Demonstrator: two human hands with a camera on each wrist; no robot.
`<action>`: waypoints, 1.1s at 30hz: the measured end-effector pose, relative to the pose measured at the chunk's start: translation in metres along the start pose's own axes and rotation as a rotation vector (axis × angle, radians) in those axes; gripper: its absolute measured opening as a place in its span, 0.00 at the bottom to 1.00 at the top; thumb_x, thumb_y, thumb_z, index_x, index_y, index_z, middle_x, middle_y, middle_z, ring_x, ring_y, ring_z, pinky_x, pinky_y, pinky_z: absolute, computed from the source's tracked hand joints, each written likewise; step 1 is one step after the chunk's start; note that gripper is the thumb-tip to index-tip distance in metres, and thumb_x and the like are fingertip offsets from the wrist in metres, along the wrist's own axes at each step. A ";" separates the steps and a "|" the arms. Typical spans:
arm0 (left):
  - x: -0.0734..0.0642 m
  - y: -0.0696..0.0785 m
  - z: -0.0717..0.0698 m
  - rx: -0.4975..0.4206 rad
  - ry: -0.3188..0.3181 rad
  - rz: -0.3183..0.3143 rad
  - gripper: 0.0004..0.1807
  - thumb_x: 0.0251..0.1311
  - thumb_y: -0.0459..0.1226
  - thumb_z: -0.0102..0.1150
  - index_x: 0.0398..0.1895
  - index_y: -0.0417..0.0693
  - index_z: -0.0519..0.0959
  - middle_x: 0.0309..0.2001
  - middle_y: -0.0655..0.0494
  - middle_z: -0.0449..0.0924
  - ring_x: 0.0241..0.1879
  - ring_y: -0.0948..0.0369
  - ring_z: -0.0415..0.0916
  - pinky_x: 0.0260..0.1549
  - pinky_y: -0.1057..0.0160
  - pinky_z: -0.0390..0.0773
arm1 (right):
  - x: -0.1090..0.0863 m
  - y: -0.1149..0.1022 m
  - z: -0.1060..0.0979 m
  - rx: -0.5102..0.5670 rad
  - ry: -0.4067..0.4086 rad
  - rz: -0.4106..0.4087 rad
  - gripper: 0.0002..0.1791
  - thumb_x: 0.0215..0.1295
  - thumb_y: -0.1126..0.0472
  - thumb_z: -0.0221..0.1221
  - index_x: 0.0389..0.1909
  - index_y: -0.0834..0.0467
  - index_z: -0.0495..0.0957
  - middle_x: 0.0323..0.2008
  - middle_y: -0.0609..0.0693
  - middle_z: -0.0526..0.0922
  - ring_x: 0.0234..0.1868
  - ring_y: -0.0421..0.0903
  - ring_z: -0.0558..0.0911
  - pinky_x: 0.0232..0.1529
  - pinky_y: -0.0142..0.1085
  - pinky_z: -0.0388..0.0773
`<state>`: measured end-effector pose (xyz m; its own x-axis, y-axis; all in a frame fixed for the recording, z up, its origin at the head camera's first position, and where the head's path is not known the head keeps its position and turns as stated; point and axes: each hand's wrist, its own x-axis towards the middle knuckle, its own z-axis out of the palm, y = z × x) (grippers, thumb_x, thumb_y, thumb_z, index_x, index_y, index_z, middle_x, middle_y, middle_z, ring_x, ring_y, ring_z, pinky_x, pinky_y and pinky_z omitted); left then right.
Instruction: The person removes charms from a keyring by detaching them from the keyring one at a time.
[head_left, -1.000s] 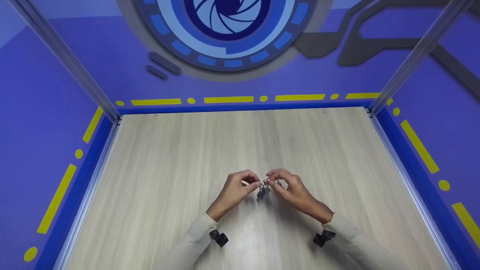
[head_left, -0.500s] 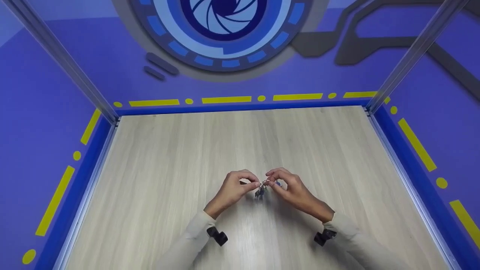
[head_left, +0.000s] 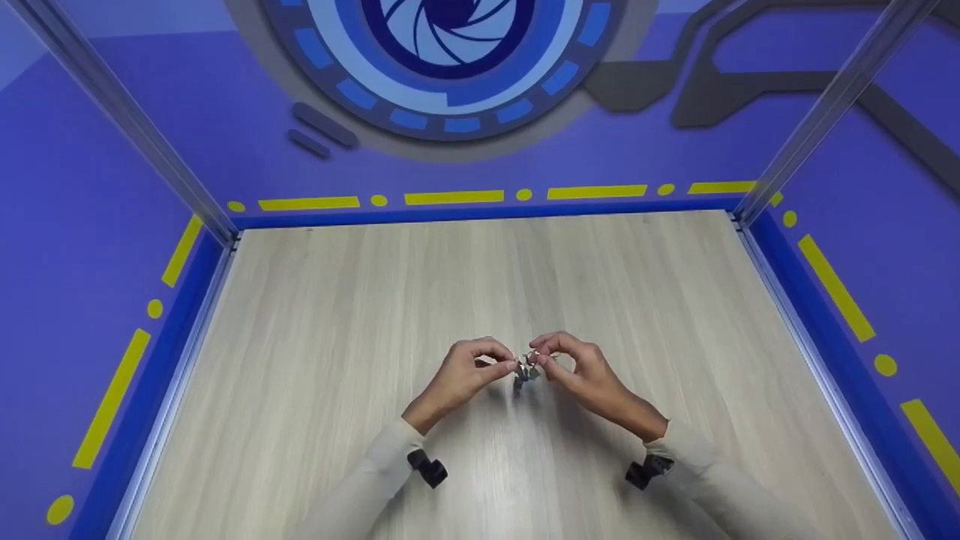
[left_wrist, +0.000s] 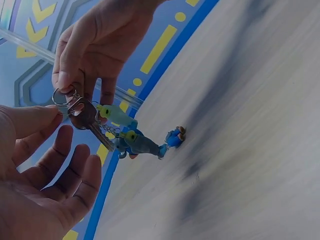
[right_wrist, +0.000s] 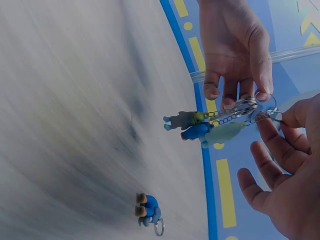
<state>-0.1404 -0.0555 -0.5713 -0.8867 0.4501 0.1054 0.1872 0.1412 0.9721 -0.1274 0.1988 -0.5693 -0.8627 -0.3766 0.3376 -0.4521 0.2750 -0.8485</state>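
In the head view my left hand (head_left: 466,376) and right hand (head_left: 591,381) meet over the table, a small bunch of keyrings (head_left: 526,371) between their fingertips. My left thumb and finger pinch the linked metal rings (right_wrist: 246,106) on one side; my right thumb and fingertips pinch a ring (right_wrist: 274,115) on the other. A metal key (left_wrist: 86,116) hangs from the rings. Beside it dangle a pale green figurine charm (right_wrist: 225,132), a grey one with a yellow-green head (right_wrist: 182,120) and a blue one (right_wrist: 196,131), on short chains.
A separate blue figurine charm (right_wrist: 148,207) with its own ring (right_wrist: 159,227) lies on the wooden table (head_left: 375,300). Blue panels (head_left: 420,172) with yellow marks and metal frame posts (head_left: 810,112) enclose the back and sides.
Both hands have shifted slightly, staying close together, and still pinch the rings. The hanging charms have swung and turned a little between the fingertips.
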 end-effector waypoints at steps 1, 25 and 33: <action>0.000 0.001 -0.001 0.012 -0.008 0.004 0.04 0.74 0.37 0.72 0.42 0.45 0.91 0.44 0.53 0.91 0.46 0.62 0.83 0.49 0.57 0.85 | 0.000 0.000 0.000 -0.004 -0.002 -0.002 0.08 0.79 0.66 0.66 0.37 0.54 0.82 0.52 0.51 0.91 0.59 0.55 0.88 0.66 0.38 0.78; 0.006 0.011 -0.008 -0.008 -0.074 -0.047 0.02 0.70 0.30 0.71 0.41 0.43 0.91 0.42 0.53 0.90 0.45 0.61 0.84 0.46 0.60 0.85 | 0.000 -0.008 -0.008 0.000 -0.109 0.029 0.05 0.79 0.67 0.66 0.40 0.54 0.84 0.57 0.51 0.88 0.61 0.61 0.86 0.60 0.47 0.82; 0.005 0.004 -0.009 -0.127 -0.089 -0.046 0.07 0.69 0.30 0.71 0.44 0.33 0.89 0.43 0.54 0.89 0.48 0.59 0.84 0.45 0.63 0.85 | -0.001 -0.008 -0.008 0.064 -0.102 0.048 0.04 0.80 0.65 0.65 0.41 0.58 0.84 0.56 0.50 0.88 0.65 0.59 0.84 0.70 0.49 0.76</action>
<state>-0.1478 -0.0610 -0.5646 -0.8513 0.5226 0.0465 0.0871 0.0532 0.9948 -0.1244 0.2045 -0.5594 -0.8541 -0.4530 0.2555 -0.3925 0.2392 -0.8881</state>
